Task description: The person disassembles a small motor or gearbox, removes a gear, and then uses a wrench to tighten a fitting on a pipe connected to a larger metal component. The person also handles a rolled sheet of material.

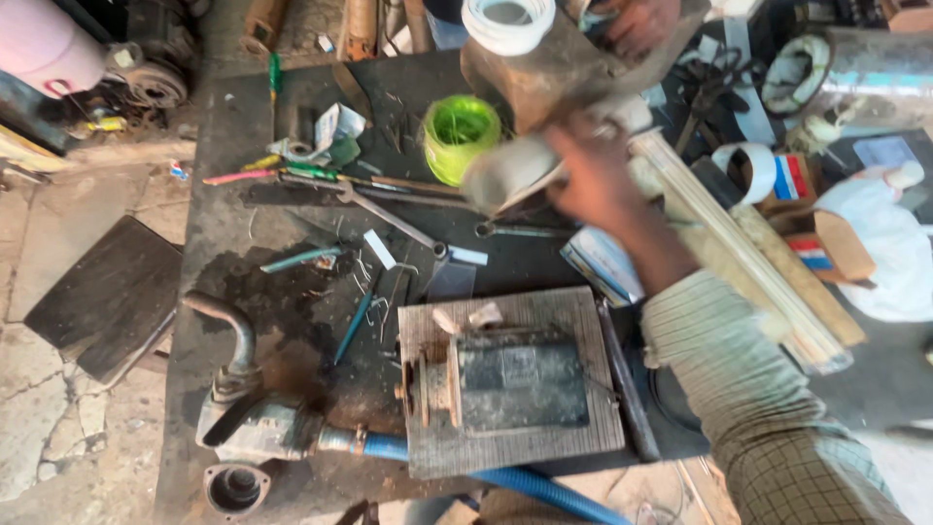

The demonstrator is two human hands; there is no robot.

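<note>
Over the cluttered workbench (243,224), the right hand (593,175) grips a grey cylinder (515,167) — fingers wrapped around it, blurred. It could slip and knock the green spool (459,134) just beside it.

A dark, grimy workbench (233,126) fills the middle of the view, its top stained and scratched, oil marks spreading toward its left edge. Off that left edge we see a cracked stone floor (49,408), pale and dusty, with a flat dark slab (107,292) lying on it just beside the bench. Up at the far left corner there's a pink drum (44,44), and beside it a greasy motor (155,58) down on the ground. Daylight falls soft and even across everything, no hard shadows. At the near edge, a strip of bare floor (661,486) shows below the bench.
</note>
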